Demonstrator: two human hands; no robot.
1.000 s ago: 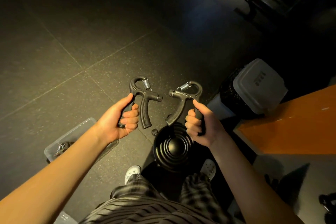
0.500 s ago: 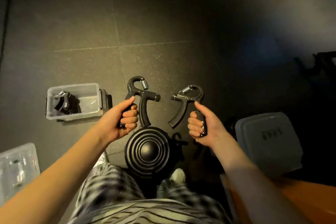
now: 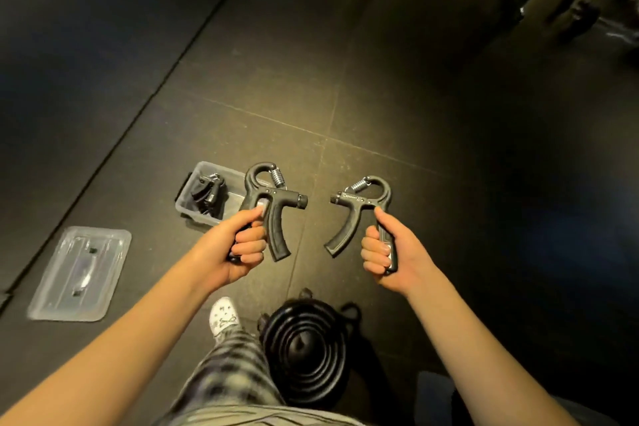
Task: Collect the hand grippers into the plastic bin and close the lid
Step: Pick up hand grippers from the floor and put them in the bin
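Nearest, by the person's shoe, a black ribbed disc (image 3: 304, 349) stands on the floor (image 3: 345, 97); above it the left hand (image 3: 242, 249) is clenched round one handle of a hand gripper (image 3: 273, 197), and the right hand (image 3: 387, 249) grasps a handle of a second gripper (image 3: 359, 204); both are held in the air. On the floor to the left lies the lid (image 3: 79, 273), off; beyond it the plastic bin (image 3: 197, 218) stands open, with other grippers (image 3: 207, 192) already inside. The step in hand looks like carrying; next, both must be lowered over the bin's rim and let go, then the lid fetched.
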